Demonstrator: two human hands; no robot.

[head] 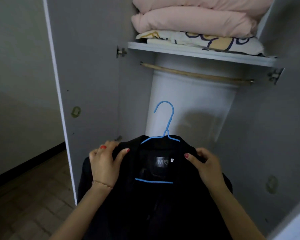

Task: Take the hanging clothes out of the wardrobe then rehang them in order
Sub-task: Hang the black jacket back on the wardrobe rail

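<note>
A black jacket (154, 201) hangs on a blue hanger (170, 118) in front of the open wardrobe, below the rail. My left hand (104, 163) grips the jacket's left shoulder and my right hand (204, 165) grips its right shoulder. The hanger's hook points up, free of the wooden rail (194, 74), which carries nothing. A label with the letter M shows inside the collar.
A shelf (197, 54) above the rail holds folded pink bedding (194, 21) on a patterned quilt. The wardrobe's left door (87, 84) stands open beside me, the right door at the frame's right edge. Wooden floor lies at lower left.
</note>
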